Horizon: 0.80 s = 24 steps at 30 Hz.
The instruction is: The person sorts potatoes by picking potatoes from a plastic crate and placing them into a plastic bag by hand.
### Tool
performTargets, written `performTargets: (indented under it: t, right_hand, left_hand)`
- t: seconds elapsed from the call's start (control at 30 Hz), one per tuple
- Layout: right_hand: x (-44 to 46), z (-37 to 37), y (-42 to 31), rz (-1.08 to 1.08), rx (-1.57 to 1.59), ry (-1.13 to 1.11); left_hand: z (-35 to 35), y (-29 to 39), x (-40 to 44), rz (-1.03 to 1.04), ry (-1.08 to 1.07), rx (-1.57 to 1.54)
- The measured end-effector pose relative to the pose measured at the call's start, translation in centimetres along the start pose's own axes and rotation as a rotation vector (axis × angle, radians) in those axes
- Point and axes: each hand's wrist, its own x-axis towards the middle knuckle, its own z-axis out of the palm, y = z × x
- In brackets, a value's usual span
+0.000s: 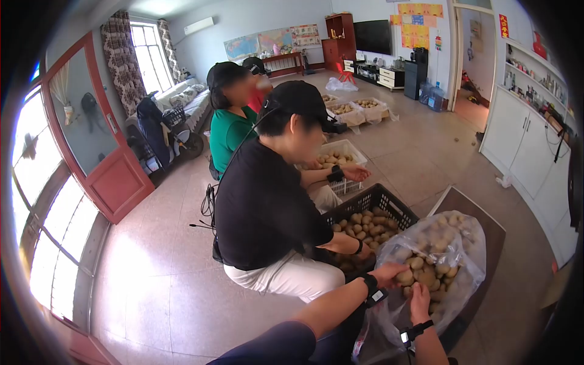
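A clear plastic bag (467, 243) full of potatoes (449, 269) lies open at the lower right on a dark board (486, 222). My left hand (391, 275) reaches in from the bag's left side, its fingers closed against a potato near the opening. Lower down, my right hand (420, 303) is at the near edge of the potatoes, fingers up and bent; what it holds, if anything, is hidden. Both wrists carry black bands with small devices. Beyond the bag stands a black crate (398, 210) of potatoes.
A person in black (267, 207) sits close on the left, one hand in the black crate. Behind sits a person in green (228, 137), with another farther back. A white crate (348, 185) and more potato containers (368, 111) stand beyond. White cabinets (523, 140) line the right.
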Motion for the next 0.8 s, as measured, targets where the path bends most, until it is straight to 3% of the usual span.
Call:
performTargets:
  t: [0.1, 0.17, 0.2, 0.27, 0.37, 0.43, 0.47, 0.57, 0.63, 0.8]
  right_hand:
    - [0.4, -2.4, 3.5, -0.043, -0.294, 0.072]
    - [0.0, -4.5, 5.4, 0.000, -0.494, 0.135]
    - [-0.2, -5.0, 4.6, 0.072, -0.680, 0.172]
    - [-1.3, -5.6, 2.7, -0.037, -0.882, 0.247]
    - [-1.0, -6.7, 4.8, -0.116, -0.887, 0.325]
    - [-1.0, -7.4, 4.3, -0.111, -0.876, 0.352]
    - [-1.1, -7.4, 3.7, -0.120, -0.849, 0.316]
    - [-1.0, -7.7, 3.8, -0.148, -0.812, 0.292]
    - [-0.7, -7.8, 3.4, -0.128, -0.750, 0.276]
    - [0.1, -8.2, 2.9, -0.133, -0.850, 0.291]
  left_hand:
    - [-2.1, -1.2, 1.6, 0.102, 0.141, -0.057]
    - [-3.1, -1.8, 1.6, 0.321, 0.241, -0.070]
    - [-3.0, -1.8, 1.4, 0.398, 0.309, -0.063]
    - [-3.7, -1.0, 0.9, 0.462, 0.444, 0.054]
    - [-6.5, -1.8, 1.2, 0.677, 0.619, 0.834]
    - [-7.0, -1.4, 0.7, 0.694, 0.732, 1.316]
    - [-9.4, -3.5, 3.4, 0.717, 0.737, 1.018]
    - [-13.5, -7.2, 8.1, 0.814, 0.750, 0.909]
    - [-9.4, -3.3, 5.0, 0.274, 0.727, -0.574]
    - [-9.6, -3.2, 4.6, 0.282, 0.755, -0.559]
